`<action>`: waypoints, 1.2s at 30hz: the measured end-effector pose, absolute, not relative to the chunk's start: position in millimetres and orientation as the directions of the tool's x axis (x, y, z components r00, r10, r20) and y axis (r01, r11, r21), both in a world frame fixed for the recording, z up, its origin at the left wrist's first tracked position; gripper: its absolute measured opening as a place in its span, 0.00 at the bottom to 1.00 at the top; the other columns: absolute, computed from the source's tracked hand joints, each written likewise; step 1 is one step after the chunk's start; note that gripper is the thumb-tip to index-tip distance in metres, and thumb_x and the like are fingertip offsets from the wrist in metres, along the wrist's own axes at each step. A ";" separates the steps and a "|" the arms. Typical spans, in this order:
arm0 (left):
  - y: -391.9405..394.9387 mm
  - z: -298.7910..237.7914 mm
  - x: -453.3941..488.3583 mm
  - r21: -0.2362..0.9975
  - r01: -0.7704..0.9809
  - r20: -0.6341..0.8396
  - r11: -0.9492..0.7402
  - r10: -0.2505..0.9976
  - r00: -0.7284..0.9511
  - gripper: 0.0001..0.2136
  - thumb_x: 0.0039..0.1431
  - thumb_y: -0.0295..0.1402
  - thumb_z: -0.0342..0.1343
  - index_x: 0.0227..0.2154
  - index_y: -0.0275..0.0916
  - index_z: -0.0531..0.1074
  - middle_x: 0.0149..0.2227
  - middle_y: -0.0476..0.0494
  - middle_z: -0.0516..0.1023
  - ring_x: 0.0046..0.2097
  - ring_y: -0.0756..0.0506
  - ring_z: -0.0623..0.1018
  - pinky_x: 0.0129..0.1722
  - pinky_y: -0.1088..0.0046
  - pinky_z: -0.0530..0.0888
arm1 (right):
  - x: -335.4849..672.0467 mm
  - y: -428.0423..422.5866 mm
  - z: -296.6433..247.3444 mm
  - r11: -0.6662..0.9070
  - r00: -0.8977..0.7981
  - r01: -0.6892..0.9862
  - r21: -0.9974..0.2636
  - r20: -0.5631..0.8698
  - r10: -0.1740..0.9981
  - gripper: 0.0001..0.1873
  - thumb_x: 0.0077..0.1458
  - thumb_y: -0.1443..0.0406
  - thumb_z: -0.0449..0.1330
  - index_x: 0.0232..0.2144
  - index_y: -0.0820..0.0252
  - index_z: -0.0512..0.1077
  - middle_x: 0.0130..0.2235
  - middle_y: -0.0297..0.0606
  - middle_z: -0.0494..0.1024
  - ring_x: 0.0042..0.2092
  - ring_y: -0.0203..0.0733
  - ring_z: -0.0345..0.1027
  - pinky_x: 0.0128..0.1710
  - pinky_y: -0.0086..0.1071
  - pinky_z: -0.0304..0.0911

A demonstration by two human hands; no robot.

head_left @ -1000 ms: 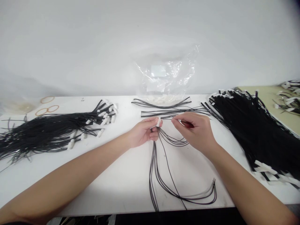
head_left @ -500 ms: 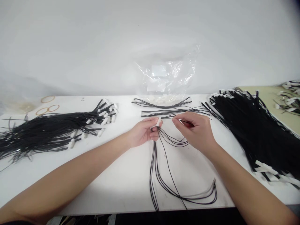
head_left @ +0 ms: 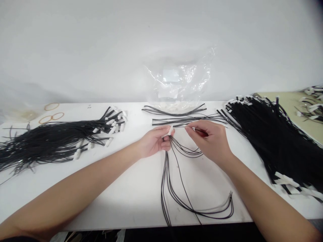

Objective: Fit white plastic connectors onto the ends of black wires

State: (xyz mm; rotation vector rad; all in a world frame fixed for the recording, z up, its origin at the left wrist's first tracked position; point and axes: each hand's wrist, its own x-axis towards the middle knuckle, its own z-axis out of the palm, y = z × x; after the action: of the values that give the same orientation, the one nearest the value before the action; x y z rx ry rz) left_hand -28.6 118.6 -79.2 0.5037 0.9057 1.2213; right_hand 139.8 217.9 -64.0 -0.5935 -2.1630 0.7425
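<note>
My left hand (head_left: 154, 141) pinches a small white connector (head_left: 171, 130) at the middle of the white table (head_left: 121, 188). Several thin black wires (head_left: 174, 188) run from that connector and loop down toward the front edge. My right hand (head_left: 210, 139) is closed in a pinch on one thin black wire (head_left: 180, 126) just right of the connector, its tip close to it. A few loose black wires (head_left: 176, 119) lie just beyond both hands.
A pile of black wires with white connectors (head_left: 55, 139) lies on the left, and a bigger pile of black wires (head_left: 275, 137) on the right. A clear plastic bag (head_left: 180, 84) stands against the wall behind. Rubber bands (head_left: 51, 112) lie at the far left.
Nothing has visibly changed; both hands stay at the connector, with the right fingers shifted only slightly.
</note>
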 end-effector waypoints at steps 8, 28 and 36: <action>118.4 -79.0 -29.4 0.757 -0.579 -0.325 0.303 0.943 0.068 0.09 0.58 0.34 0.50 0.27 0.34 0.65 0.23 0.52 0.53 0.20 0.57 0.58 0.20 0.80 0.55 | 139.0 217.8 -64.7 0.729 -0.602 0.160 -0.665 0.520 0.606 0.04 0.51 0.66 0.58 0.27 0.60 0.73 0.22 0.29 0.69 0.24 0.27 0.57 0.25 0.23 0.55; 119.2 -79.7 -29.7 0.744 -0.593 -0.332 0.309 0.940 0.075 0.08 0.57 0.34 0.50 0.28 0.33 0.65 0.24 0.52 0.53 0.20 0.56 0.58 0.21 0.79 0.56 | 140.0 218.0 -64.1 0.790 -0.637 0.088 -0.607 0.576 0.513 0.05 0.51 0.68 0.57 0.28 0.60 0.73 0.23 0.30 0.68 0.25 0.27 0.56 0.25 0.24 0.55; 119.7 -78.4 -28.2 0.770 -0.557 -0.333 0.311 0.941 0.065 0.09 0.56 0.35 0.52 0.26 0.34 0.65 0.23 0.52 0.53 0.20 0.57 0.58 0.21 0.80 0.56 | 141.3 220.4 -65.8 0.895 -0.672 0.064 -0.442 0.644 0.366 0.06 0.51 0.69 0.56 0.27 0.60 0.73 0.20 0.30 0.62 0.23 0.27 0.51 0.22 0.24 0.51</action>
State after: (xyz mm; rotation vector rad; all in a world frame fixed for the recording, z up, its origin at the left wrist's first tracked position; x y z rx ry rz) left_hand -28.2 119.7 -78.4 0.5110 0.9356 1.2072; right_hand 141.3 220.4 -65.8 -0.3068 -2.2737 0.4976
